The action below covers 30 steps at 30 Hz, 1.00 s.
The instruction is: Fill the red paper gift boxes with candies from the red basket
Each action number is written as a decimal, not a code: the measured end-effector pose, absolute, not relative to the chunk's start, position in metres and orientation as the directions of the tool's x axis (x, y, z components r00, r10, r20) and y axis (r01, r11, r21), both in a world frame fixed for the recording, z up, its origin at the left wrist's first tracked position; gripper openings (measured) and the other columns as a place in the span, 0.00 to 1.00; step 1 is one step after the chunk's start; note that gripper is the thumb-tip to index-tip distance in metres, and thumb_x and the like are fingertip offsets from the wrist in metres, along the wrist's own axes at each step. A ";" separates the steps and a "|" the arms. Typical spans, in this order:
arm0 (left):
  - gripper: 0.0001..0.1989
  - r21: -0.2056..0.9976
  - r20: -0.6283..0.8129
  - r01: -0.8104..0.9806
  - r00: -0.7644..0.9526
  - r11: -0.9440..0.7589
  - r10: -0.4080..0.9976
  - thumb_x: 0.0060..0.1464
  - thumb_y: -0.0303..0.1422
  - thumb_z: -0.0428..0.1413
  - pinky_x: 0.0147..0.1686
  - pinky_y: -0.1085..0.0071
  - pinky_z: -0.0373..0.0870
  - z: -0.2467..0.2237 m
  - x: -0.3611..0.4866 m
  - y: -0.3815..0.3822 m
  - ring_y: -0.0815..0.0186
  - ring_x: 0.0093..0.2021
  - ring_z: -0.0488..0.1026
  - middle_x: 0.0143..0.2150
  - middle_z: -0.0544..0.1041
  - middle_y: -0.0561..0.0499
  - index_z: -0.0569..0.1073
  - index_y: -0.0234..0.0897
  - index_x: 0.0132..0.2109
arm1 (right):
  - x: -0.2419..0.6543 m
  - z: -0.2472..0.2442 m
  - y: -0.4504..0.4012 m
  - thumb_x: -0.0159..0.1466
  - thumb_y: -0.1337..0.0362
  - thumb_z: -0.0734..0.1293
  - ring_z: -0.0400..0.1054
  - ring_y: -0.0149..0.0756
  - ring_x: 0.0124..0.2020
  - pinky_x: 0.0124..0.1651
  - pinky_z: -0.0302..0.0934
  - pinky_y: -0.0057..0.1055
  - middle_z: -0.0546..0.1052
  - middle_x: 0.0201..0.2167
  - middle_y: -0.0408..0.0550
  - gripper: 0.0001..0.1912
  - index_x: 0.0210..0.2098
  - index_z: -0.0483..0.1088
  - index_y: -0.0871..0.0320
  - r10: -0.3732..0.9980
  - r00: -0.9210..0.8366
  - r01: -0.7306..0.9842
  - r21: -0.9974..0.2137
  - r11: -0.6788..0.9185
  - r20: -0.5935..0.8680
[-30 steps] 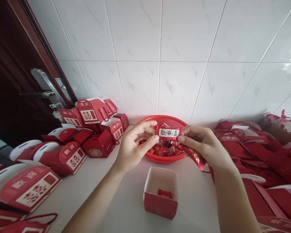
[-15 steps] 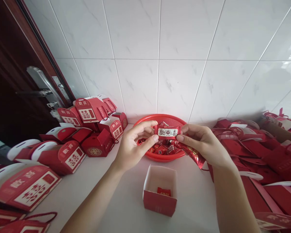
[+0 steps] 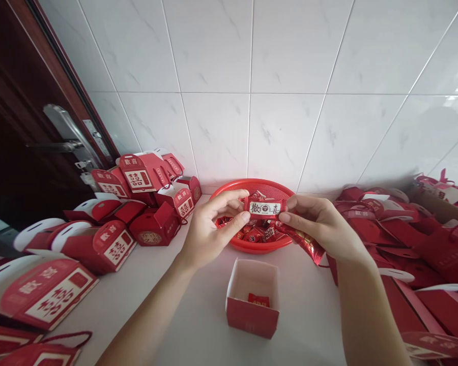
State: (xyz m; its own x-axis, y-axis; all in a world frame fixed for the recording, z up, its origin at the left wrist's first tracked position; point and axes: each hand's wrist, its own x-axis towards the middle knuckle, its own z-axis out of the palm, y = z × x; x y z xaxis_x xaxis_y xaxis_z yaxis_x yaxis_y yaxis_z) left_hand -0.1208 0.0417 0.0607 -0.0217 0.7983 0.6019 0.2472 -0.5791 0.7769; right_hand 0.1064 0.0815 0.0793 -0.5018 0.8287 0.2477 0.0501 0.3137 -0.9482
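Between both hands is a small red wrapped candy (image 3: 265, 208) with a white label, pinched at its two ends above the basket. My left hand (image 3: 212, 226) grips its left end with thumb and fingertips. My right hand (image 3: 320, 223) pinches the right end and also keeps a longer shiny red packet (image 3: 306, 245) under its palm, partly hidden. Behind them, a red plastic basket (image 3: 248, 249) holds several wrapped candies, mostly red. Below the hands stands an open red box (image 3: 250, 323), white inside, with one small red candy (image 3: 258, 300) on its bottom.
Red gift boxes (image 3: 110, 246) with white labels are grouped at the left, some stacked. More red boxes (image 3: 397, 229), many flattened-looking, crowd the right side. A tiled wall (image 3: 213, 132) rises behind the white tabletop (image 3: 198, 320). A dark door with a metal handle (image 3: 66, 145) is at left.
Almost nothing differs. Both hands hold the candy in the same grip, and the view has shifted only very slightly.
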 end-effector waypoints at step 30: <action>0.15 0.772 0.608 0.238 -0.006 -0.590 0.794 0.57 0.31 0.63 0.41 0.76 0.79 0.060 -0.121 0.044 0.69 0.38 0.81 0.36 0.81 0.53 0.79 0.38 0.51 | 0.107 0.079 0.082 0.65 0.53 0.72 0.55 0.25 0.22 0.24 0.48 0.25 0.66 0.21 0.40 0.17 0.29 0.71 0.61 0.818 -0.506 0.078 -0.930 0.360 0.274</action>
